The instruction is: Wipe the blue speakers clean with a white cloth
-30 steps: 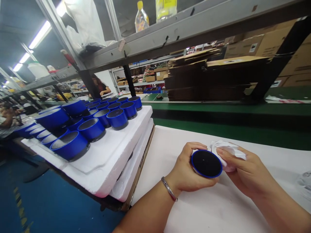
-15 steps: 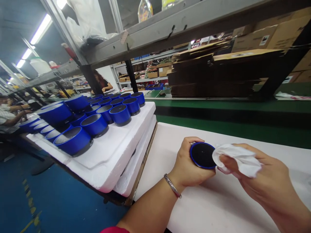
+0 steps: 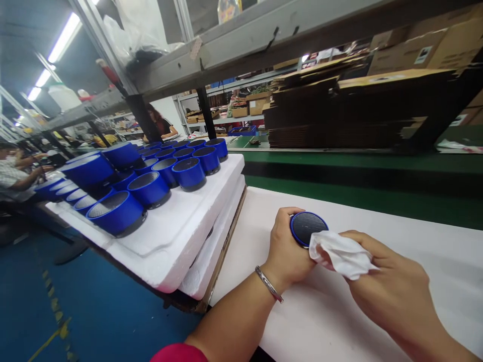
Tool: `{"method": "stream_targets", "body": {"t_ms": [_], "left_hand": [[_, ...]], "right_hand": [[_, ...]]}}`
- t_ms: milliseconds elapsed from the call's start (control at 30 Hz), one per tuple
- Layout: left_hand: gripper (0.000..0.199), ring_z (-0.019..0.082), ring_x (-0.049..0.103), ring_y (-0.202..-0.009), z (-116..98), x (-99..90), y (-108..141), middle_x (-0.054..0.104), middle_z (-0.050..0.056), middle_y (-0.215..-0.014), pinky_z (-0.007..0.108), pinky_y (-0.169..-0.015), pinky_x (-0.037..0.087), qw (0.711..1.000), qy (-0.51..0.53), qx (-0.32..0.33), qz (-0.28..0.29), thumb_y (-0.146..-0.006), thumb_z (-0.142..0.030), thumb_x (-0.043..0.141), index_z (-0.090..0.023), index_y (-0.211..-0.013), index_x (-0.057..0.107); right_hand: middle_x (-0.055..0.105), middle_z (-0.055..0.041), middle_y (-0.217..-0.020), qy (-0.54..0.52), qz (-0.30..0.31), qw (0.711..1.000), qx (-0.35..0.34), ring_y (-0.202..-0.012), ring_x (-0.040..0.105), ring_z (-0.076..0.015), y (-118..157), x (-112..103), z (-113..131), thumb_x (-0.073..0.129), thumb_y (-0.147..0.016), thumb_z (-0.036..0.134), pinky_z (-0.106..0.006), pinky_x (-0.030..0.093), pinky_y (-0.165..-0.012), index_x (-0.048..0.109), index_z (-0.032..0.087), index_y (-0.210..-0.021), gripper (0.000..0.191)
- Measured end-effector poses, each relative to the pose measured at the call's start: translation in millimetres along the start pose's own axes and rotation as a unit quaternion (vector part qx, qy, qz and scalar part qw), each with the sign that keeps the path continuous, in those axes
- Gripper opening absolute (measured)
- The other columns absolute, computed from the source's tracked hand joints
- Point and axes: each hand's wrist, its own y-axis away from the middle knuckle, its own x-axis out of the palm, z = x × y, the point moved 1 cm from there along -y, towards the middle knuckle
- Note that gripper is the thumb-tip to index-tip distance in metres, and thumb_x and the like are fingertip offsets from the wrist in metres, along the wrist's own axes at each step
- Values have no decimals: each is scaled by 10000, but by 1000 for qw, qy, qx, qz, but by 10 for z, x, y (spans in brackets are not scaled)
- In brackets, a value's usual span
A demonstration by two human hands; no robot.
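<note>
A round blue speaker with a dark mesh top [image 3: 305, 226] is gripped in my left hand [image 3: 287, 249], its fingers wrapped round the side. In my right hand [image 3: 392, 274] a crumpled white cloth [image 3: 345, 254] is pinched. The cloth covers the speaker's near right edge; whether it presses on the mesh I cannot tell. Both hands are above the white tabletop [image 3: 302, 324]. To the left, several similar blue speakers [image 3: 149, 189] stand on a white foam tray [image 3: 181, 221], some piled on others at its far left.
A second foam tray [image 3: 199, 276] lies under the first. Behind the table runs a green surface [image 3: 320, 173] with stacked flat cardboard [image 3: 309, 115]. A grey shelf beam [image 3: 241, 42] crosses overhead. Other people sit at the far left and behind the trays.
My right hand and the cloth have moved left and a little down across the speaker's near side. The left hand has shifted slightly left and up, turning the speaker's top so its mesh shows lighter.
</note>
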Motion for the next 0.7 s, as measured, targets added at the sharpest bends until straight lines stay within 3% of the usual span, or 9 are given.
{"method": "stream_targets", "body": {"t_ms": [133, 267, 400, 467, 533, 700], "left_hand": [[765, 205, 604, -927, 12, -8, -13, 641, 30, -1095, 353, -829, 493, 1000, 12, -26, 5, -507, -203, 958, -229, -1130, 515], [731, 201, 595, -928, -4, -3, -8, 637, 29, -1088, 346, -827, 479, 1000, 1, -20, 0, -520, -189, 950, -225, -1110, 521], [768, 195, 600, -913, -15, 6, -7, 642, 14, -1068, 336, -813, 486, 999, 22, -41, 0, -490, -157, 953, -230, -1115, 513], [757, 185, 598, -896, -16, 3, -14, 642, 6, -1052, 326, -797, 485, 999, 27, -41, 0, -492, -134, 942, -229, -1108, 514], [741, 182, 595, -897, -19, -3, -20, 640, 6, -1052, 321, -791, 480, 999, 17, -35, -7, -496, -100, 923, -227, -1102, 516], [714, 175, 600, -890, -32, 22, -9, 645, -2, -1046, 316, -792, 483, 998, 13, -57, 2, -507, -63, 888, -231, -1096, 522]], "right_hand": [[687, -7, -767, -15, -26, 997, 76, -647, 592, -228, 0, 22, 9, 757, -650, 605, -258, 470, -498, 764, 278, -776, 350], [668, -11, -761, -18, -7, 999, 44, -621, 559, -207, 12, 32, 66, 707, -649, 506, -268, 489, -548, 753, 261, -793, 288], [687, -39, -797, -41, -41, 992, 111, -686, 602, -248, 3, 55, 79, 736, -614, 605, -295, 486, -542, 739, 238, -734, 387], [696, -36, -822, -13, -61, 994, 92, -686, 605, -247, 2, 71, 67, 710, -652, 608, -300, 484, -540, 755, 248, -789, 387], [701, -32, -839, -1, -39, 997, 65, -686, 607, -242, -5, 84, 46, 708, -685, 596, -299, 488, -546, 766, 256, -846, 381], [705, -56, -871, -4, -72, 993, 98, -741, 626, -271, -38, 35, -1, 720, -700, 635, -311, 483, -530, 752, 245, -829, 412]]}}
